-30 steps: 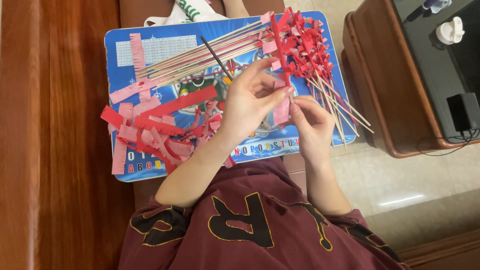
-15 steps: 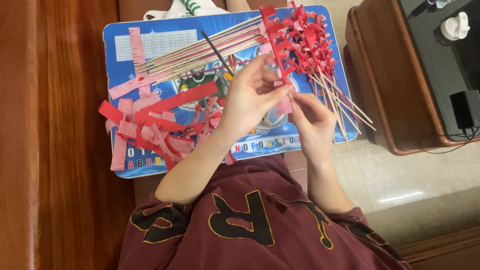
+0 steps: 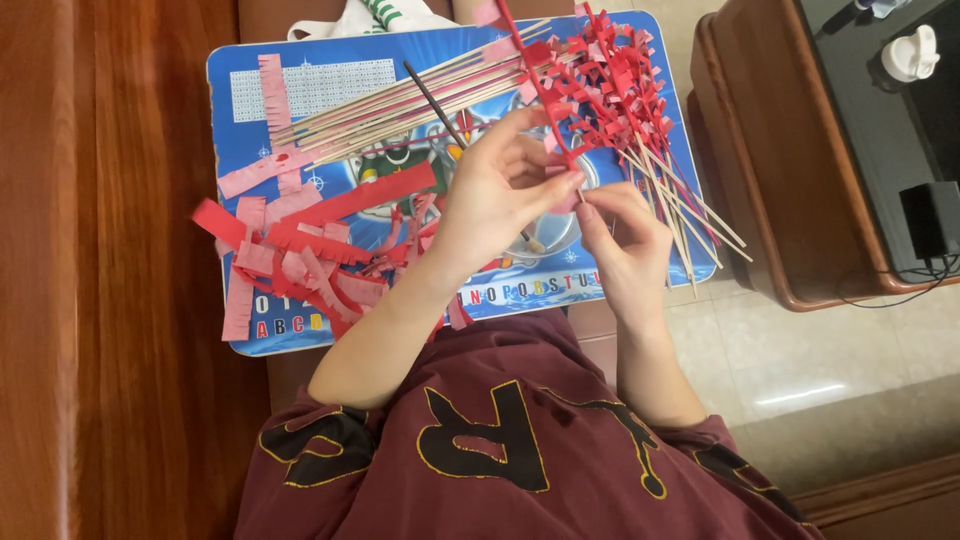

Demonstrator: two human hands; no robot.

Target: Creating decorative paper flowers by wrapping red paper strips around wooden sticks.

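Observation:
My left hand [image 3: 495, 195] pinches a thin stick wrapped in red fringed paper [image 3: 528, 75] that points up and away over the blue board [image 3: 300, 80]. My right hand [image 3: 620, 240] grips the stick's lower end and a pink paper strip just below the left fingertips. Both hands meet above a small round dish [image 3: 555, 235], mostly hidden beneath them. A black brush [image 3: 432, 98] lies slanted behind my left hand.
Loose red and pink fringed strips [image 3: 300, 245] litter the board's left half. Bare wooden sticks [image 3: 380, 105] lie along the top. Finished red-wrapped sticks [image 3: 640, 110] are piled at the right. A dark wooden cabinet [image 3: 800, 160] stands to the right, wooden furniture to the left.
The red-wrapped stick has risen and tilted more upright between the hands. Both hands shifted slightly toward the board's middle, staying together on the stick.

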